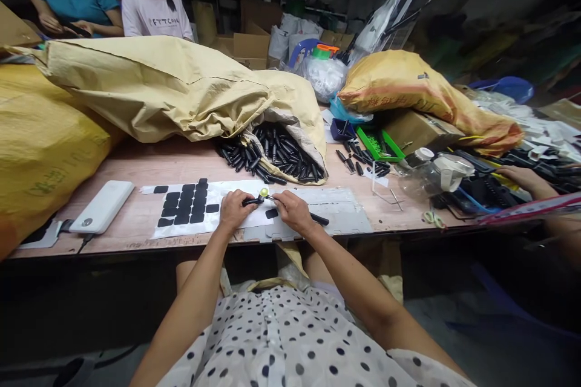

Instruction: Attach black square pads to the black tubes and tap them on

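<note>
My left hand (pixel 236 209) is closed on a black tube-like part (pixel 250 201), at the front of the table. At that part's right end is a small round yellow-green piece (pixel 264 192). My right hand (pixel 294 212) grips a thin tool (pixel 271 197), whose metal end reaches the round piece. A black rod (pixel 320 218) shows behind this hand; whether it belongs to the tool I cannot tell. Left of my hands, black rounded-square pads (pixel 183 205) lie in rows on a white sheet (pixel 167 232). One loose pad (pixel 271 213) lies between my hands.
An open paper sack (pixel 295 97) spills black parts (pixel 281 151) behind my hands. A white power bank (pixel 102 207) lies left. To the right are a green tray (pixel 394 149), clear plastic jug (pixel 420 178), scissors (pixel 434 219) and another person's arm (pixel 526 180). Two people sit across the table.
</note>
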{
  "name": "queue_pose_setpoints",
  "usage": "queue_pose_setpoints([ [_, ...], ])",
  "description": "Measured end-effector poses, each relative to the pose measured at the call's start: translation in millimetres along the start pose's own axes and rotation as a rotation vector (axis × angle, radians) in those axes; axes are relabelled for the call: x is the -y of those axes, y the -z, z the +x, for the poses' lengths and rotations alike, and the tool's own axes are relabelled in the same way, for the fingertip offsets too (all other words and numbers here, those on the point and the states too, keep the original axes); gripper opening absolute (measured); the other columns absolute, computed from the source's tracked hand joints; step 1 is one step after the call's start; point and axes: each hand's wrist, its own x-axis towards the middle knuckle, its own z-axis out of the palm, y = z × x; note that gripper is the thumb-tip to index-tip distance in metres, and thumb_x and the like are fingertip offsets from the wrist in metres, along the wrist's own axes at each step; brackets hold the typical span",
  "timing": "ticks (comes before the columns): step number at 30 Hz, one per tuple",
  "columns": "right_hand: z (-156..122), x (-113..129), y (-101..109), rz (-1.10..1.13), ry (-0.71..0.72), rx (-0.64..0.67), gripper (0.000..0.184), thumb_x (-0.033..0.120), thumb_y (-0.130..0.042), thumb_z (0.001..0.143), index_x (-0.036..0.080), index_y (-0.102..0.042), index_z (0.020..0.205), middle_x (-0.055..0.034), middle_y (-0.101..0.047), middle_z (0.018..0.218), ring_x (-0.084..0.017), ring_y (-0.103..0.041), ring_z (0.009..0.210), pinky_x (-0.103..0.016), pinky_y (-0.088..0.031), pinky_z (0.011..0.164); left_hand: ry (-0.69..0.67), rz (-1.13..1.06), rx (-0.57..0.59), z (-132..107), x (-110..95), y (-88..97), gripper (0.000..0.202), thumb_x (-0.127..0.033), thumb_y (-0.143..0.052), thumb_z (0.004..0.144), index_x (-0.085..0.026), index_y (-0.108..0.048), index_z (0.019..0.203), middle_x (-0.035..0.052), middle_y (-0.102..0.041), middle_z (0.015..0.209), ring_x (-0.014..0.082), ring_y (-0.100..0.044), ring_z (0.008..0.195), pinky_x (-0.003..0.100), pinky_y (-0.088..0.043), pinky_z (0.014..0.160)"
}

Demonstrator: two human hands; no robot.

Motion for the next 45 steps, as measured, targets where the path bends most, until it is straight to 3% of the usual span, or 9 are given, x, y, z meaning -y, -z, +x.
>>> queue_pose_setpoints([
  [6,9,13,-1,0.033,0.026,-0.052,0.028,0.025,-0.048,0.101,0.025,-0.071,0.116,-0.0059,-0.071,0.101,-0.018,-0.066,0.099,-0.026,-0.053,0.087,-0.003,0.004,0.024,2,0,0.6,0.014,-0.033,-0.074,0.081,-0.029,-0.077,0.095,0.0020,-0.072,0.096,0.0247,-0.062,0.096,0.036,-0.047,0.086],
  [11,11,20,-9,-0.034,0.030,0.058,0.024,0.025,-0.054,0.099,0.028,-0.072,0.113,-0.0043,-0.070,0.096,-0.019,-0.065,0.094,-0.026,-0.051,0.080,0.030,0.045,0.044,3,-2,1.5,0.014,-0.033,-0.074,0.080,-0.026,-0.075,0.091,0.0034,-0.071,0.095,0.0260,-0.062,0.097,0.037,-0.047,0.083],
  [18,25,4,-13,-0.091,-0.027,-0.001,0.028,0.022,-0.050,0.099,0.027,-0.072,0.115,-0.0054,-0.069,0.100,-0.020,-0.062,0.098,-0.028,-0.050,0.084,0.015,0.010,0.023,0,-5,0.4,0.018,-0.027,-0.072,0.077,-0.028,-0.076,0.094,0.0024,-0.072,0.100,0.0267,-0.062,0.100,0.039,-0.048,0.089],
  [25,33,-16,-28,-0.195,-0.022,0.051,0.025,0.019,-0.053,0.097,0.022,-0.074,0.110,-0.0089,-0.068,0.099,-0.023,-0.057,0.094,-0.034,-0.046,0.084,-0.023,-0.024,0.061,0,1,3.1,0.016,-0.030,-0.068,0.079,-0.028,-0.077,0.092,0.0020,-0.072,0.095,0.0255,-0.061,0.095,0.039,-0.047,0.087],
  [31,30,-17,-34,-0.247,-0.008,0.044,0.025,0.021,-0.052,0.097,0.022,-0.073,0.111,-0.0093,-0.066,0.100,-0.024,-0.053,0.095,-0.034,-0.041,0.084,-0.048,-0.056,0.091,0,7,5.1,0.025,-0.037,-0.053,0.092,-0.027,-0.075,0.085,0.0022,-0.071,0.089,0.0236,-0.059,0.092,0.038,-0.044,0.086],
  [36,33,-12,-35,-0.267,-0.049,0.061,0.023,0.022,-0.054,0.096,0.021,-0.072,0.110,-0.0098,-0.064,0.101,-0.025,-0.051,0.096,-0.035,-0.040,0.082,-0.021,-0.088,0.056,0,4,7.4,0.029,-0.038,-0.047,0.093,-0.025,-0.070,0.081,0.0037,-0.071,0.089,0.0239,-0.059,0.092,0.039,-0.044,0.087],
  [39,34,-11,-35,-0.261,-0.061,0.071,0.023,0.021,-0.055,0.096,0.020,-0.072,0.110,-0.0102,-0.063,0.101,-0.025,-0.052,0.097,-0.035,-0.041,0.083,-0.028,-0.220,0.026,-19,-7,13.8,0.025,-0.039,-0.049,0.091,-0.025,-0.069,0.088,0.0041,-0.072,0.094,0.0245,-0.060,0.095,0.039,-0.047,0.092],
  [41,34,-11,-35,-0.259,-0.062,0.071,0.023,0.022,-0.054,0.096,0.021,-0.072,0.110,-0.0103,-0.063,0.101,-0.025,-0.051,0.097,-0.036,-0.041,0.083,-0.036,-0.342,0.077,-43,-18,17.2,0.026,-0.041,-0.051,0.089,-0.025,-0.069,0.096,0.0042,-0.073,0.099,0.0245,-0.062,0.096,0.039,-0.049,0.091],
  [45,33,-11,-35,-0.253,-0.055,0.065,0.022,0.022,-0.054,0.096,0.020,-0.071,0.109,-0.0107,-0.063,0.102,-0.026,-0.051,0.097,-0.036,-0.041,0.083,-0.048,-0.503,0.432,-102,-34,9.1,0.030,-0.047,-0.054,0.084,-0.025,-0.071,0.096,0.0020,-0.074,0.094,0.0240,-0.066,0.088,0.036,-0.051,0.083],
])
